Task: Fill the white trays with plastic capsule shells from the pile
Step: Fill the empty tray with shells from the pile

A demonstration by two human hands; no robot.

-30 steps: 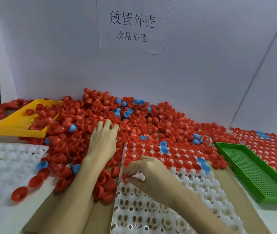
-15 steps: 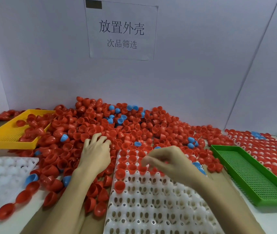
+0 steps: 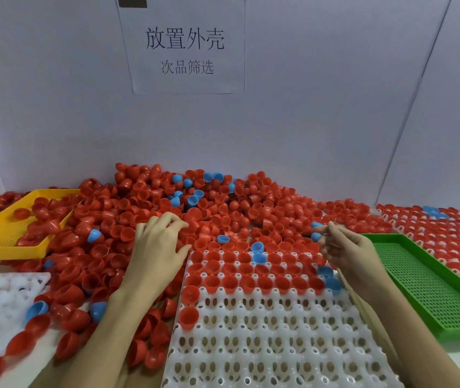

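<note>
The pile of capsule shells spreads across mid-frame, spilling onto the half-filled white tray at lower centre. The left hand rests spread and loose on the shells, gripping nothing visible; the right hand, centre right, seems to pinch a blue shell, though I cannot tell for certain. Best to seat each shell mouth-up in the next open socket.

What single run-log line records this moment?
left hand: on pile | right hand: reaching, grip unclear | white tray: partly filled
</note>
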